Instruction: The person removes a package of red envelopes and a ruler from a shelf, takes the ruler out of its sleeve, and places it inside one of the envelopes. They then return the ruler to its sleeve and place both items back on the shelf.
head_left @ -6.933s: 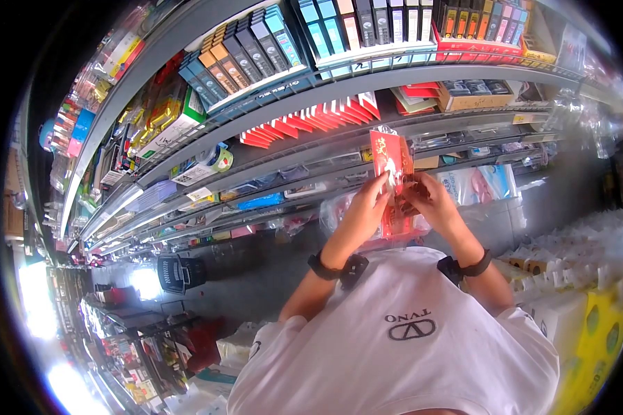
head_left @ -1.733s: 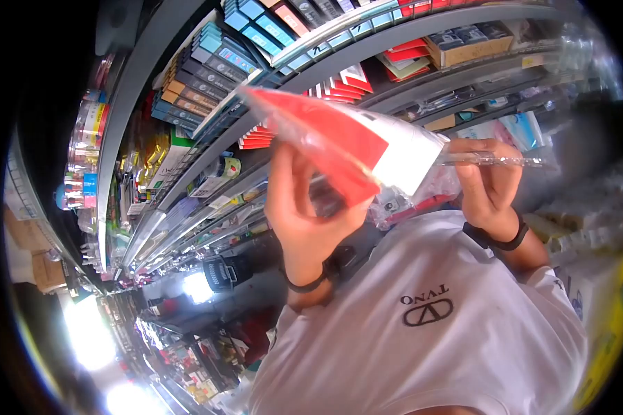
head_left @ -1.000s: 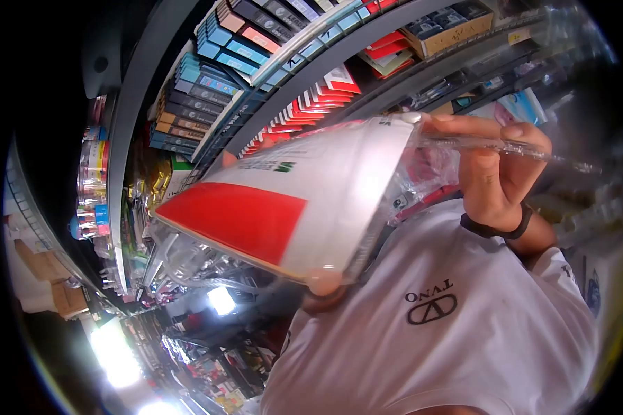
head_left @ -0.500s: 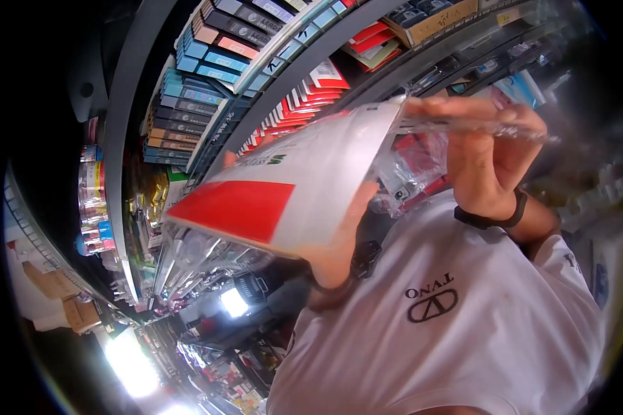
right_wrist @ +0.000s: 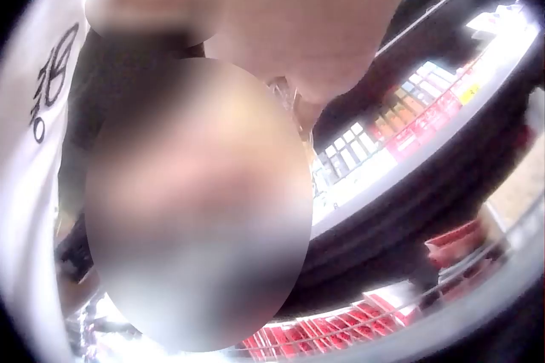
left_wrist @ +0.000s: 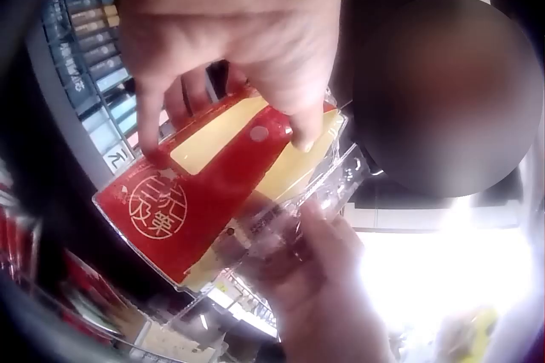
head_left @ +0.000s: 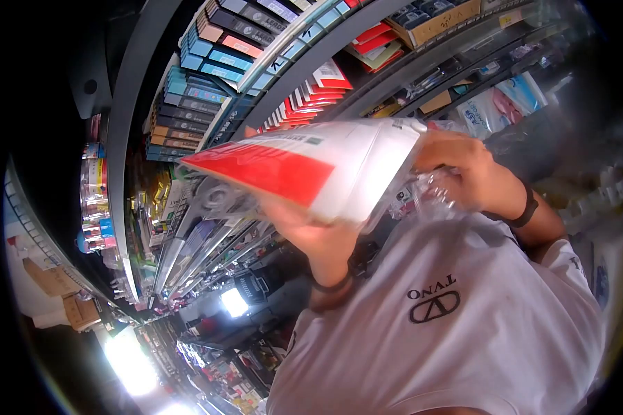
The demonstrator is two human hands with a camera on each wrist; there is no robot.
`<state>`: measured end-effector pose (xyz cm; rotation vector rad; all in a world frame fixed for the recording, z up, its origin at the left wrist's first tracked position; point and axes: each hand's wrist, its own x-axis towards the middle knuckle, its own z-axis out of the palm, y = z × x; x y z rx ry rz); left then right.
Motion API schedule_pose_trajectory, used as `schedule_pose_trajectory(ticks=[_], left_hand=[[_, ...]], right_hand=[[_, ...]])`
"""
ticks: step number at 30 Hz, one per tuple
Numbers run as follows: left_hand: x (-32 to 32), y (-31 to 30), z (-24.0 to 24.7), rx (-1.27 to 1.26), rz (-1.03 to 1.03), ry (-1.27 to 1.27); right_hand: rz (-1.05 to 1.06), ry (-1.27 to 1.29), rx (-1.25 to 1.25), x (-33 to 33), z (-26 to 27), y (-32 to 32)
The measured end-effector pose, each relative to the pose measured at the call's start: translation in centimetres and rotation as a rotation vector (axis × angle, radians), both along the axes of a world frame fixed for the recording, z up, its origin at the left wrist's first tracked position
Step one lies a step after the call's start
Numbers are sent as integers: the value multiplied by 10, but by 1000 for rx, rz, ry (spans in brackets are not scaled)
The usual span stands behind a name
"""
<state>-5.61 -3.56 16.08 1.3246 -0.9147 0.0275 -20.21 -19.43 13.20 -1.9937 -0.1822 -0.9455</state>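
A flat red-and-white packet (head_left: 277,169) in a clear plastic sleeve is held up in front of the chest. Its red and pale yellow side, with a round emblem in gold characters, faces the left wrist camera. My left hand (head_left: 318,238) grips it from below in the head view; in the left wrist view the thumb and fingers spread across its two edges. At the other end my right hand (head_left: 474,169) has its fingers curled on the clear plastic sleeve (left_wrist: 341,180). Much of the right wrist view is blurred, with part of the right hand (right_wrist: 315,14) at the top.
Shelves in front carry rows of small boxes (head_left: 228,52), a line of red packets (head_left: 311,100) and an open carton (head_left: 436,24). Bagged goods (head_left: 505,104) hang lower right. A black basket (head_left: 253,283) is farther off in the aisle.
Earlier the packet was lower, with its red gold-lettered face showing; since then it has been raised and turned. Over the last half second my right hand has turned and drawn in towards the packet's end.
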Motion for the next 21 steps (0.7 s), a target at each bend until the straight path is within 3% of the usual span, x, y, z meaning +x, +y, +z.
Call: schedule_pose_trajectory(ticks=[4,8,12,14,18,21], left_hand=[[-3,-5,0,-3,40,-79],[8,3,2,81,-78,-45],[-1,-1,6,51,-106,28],[-6,-1,5,6,-148,89],[-7,2,8,14,-142,80],[-9,9,7,134,-11,-13]], right_hand=[[-103,-208,69,-1,-11,3],[-32,-277,433,1,-8,10],[69,-397,545,6,-4,6],[23,-399,636,6,-2,13],[34,-338,637,1,-4,13],[63,-289,545,-4,-6,10]])
